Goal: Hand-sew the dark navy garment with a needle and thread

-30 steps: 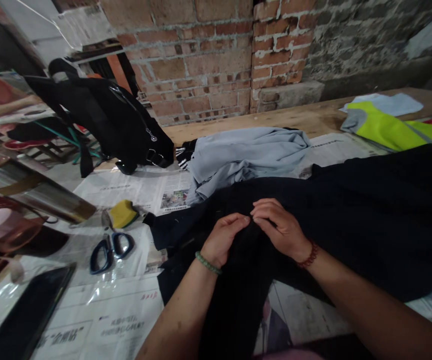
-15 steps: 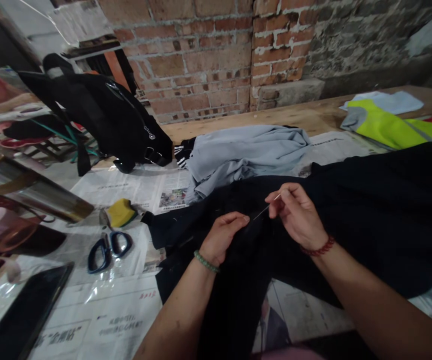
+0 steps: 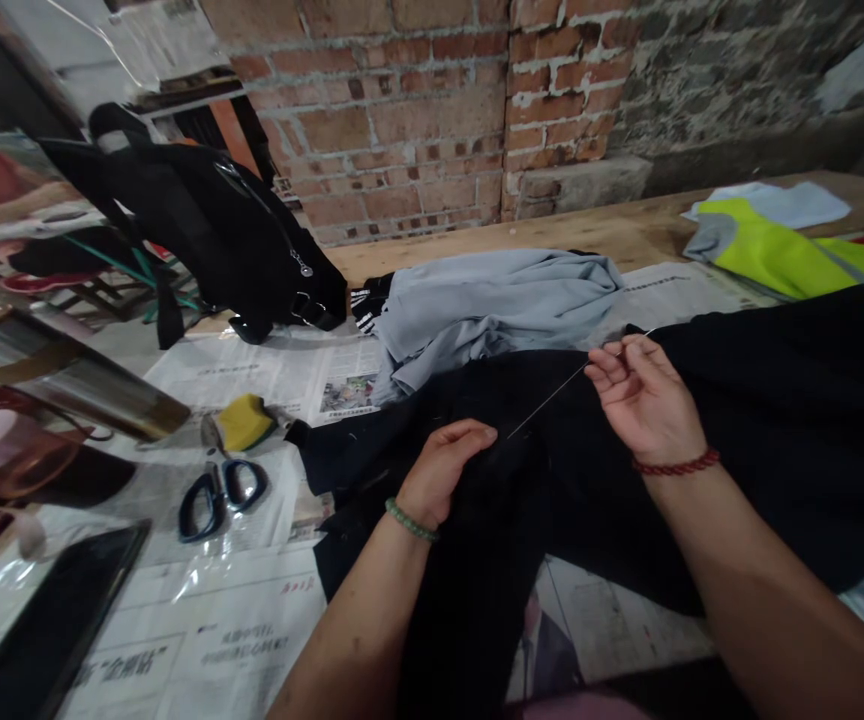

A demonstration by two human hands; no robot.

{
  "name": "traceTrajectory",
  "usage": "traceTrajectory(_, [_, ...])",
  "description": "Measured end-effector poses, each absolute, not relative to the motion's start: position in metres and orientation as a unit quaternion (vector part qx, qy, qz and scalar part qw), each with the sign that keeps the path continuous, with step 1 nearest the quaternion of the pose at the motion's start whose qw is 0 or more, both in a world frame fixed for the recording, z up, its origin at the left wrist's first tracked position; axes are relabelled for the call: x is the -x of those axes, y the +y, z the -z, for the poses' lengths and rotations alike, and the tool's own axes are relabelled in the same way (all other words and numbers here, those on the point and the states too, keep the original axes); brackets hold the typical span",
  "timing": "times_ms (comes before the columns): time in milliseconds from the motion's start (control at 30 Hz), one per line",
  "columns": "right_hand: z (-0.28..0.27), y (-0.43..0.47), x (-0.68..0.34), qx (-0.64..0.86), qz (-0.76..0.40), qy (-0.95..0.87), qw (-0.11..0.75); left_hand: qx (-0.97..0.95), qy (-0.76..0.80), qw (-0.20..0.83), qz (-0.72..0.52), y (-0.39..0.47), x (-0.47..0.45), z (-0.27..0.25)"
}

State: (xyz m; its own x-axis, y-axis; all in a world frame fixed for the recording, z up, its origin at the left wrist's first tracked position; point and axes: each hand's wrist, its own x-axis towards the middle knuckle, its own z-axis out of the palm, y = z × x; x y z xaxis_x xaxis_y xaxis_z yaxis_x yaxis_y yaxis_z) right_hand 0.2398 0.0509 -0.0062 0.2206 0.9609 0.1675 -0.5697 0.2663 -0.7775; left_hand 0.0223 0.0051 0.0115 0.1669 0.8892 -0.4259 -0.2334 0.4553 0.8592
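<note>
A dark navy garment, which looks like trousers, lies spread in front of me. My left hand, with a green bead bracelet, is closed, thumb and forefinger pinching the dark cloth. Beside that thumb a pale thread comes up from the cloth and runs taut to my right hand. This hand, wearing a red bracelet, is raised above the garment with thumb and fingers pinched on a thin needle; just its tip shows past the fingers.
Scissors, a yellow sponge, a steel flask and a phone lie left on newspaper. Behind are a black bag, grey clothing and a neon-yellow garment. Another person sits far left.
My right hand has moved right and slightly up, away from my left hand, drawing out a longer stretch of thread from the cloth. My left hand has stayed in place.
</note>
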Motion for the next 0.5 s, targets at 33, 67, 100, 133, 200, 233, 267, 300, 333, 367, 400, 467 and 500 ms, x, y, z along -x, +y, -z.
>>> traceTrajectory(33, [0.006, 0.052, -0.241, 0.295, -0.516, -0.326, 0.735, -0.328, 0.500, 0.690, -0.407, 0.005, -0.022, -0.012])
traceTrajectory(67, [0.006, 0.052, -0.243, 0.294, -0.505, -0.322, 0.745, -0.329, 0.500, 0.690, -0.408, 0.005, -0.022, -0.012])
traceTrajectory(100, [0.006, 0.053, -0.245, 0.293, -0.493, -0.318, 0.755, -0.329, 0.499, 0.690, -0.409, 0.005, -0.021, -0.011])
traceTrajectory(133, [0.006, 0.054, -0.246, 0.290, -0.483, -0.317, 0.763, -0.329, 0.499, 0.690, -0.409, 0.005, -0.021, -0.011])
traceTrajectory(200, [0.006, 0.055, -0.250, 0.284, -0.463, -0.312, 0.780, -0.329, 0.497, 0.690, -0.410, 0.005, -0.020, -0.011])
traceTrajectory(233, [0.006, 0.056, -0.252, 0.282, -0.455, -0.307, 0.787, -0.329, 0.496, 0.691, -0.410, 0.005, -0.020, -0.010])
traceTrajectory(267, [0.006, 0.056, -0.253, 0.281, -0.449, -0.300, 0.794, -0.330, 0.495, 0.691, -0.411, 0.005, -0.020, -0.010])
traceTrajectory(300, [0.006, 0.057, -0.255, 0.280, -0.445, -0.293, 0.799, -0.331, 0.493, 0.691, -0.412, 0.005, -0.019, -0.010])
traceTrajectory(333, [0.006, 0.057, -0.257, 0.279, -0.440, -0.287, 0.804, -0.333, 0.493, 0.690, -0.413, 0.006, -0.019, -0.010])
traceTrajectory(367, [0.005, 0.058, -0.258, 0.279, -0.435, -0.283, 0.808, -0.333, 0.494, 0.688, -0.414, 0.006, -0.019, -0.010])
traceTrajectory(400, [0.005, 0.058, -0.259, 0.279, -0.427, -0.283, 0.812, -0.333, 0.495, 0.687, -0.414, 0.006, -0.019, -0.010])
traceTrajectory(467, [0.003, 0.059, -0.262, 0.282, -0.407, -0.287, 0.820, -0.332, 0.498, 0.686, -0.414, 0.006, -0.019, -0.010])
traceTrajectory(500, [0.002, 0.059, -0.263, 0.284, -0.397, -0.287, 0.824, -0.332, 0.498, 0.686, -0.414, 0.006, -0.018, -0.010])
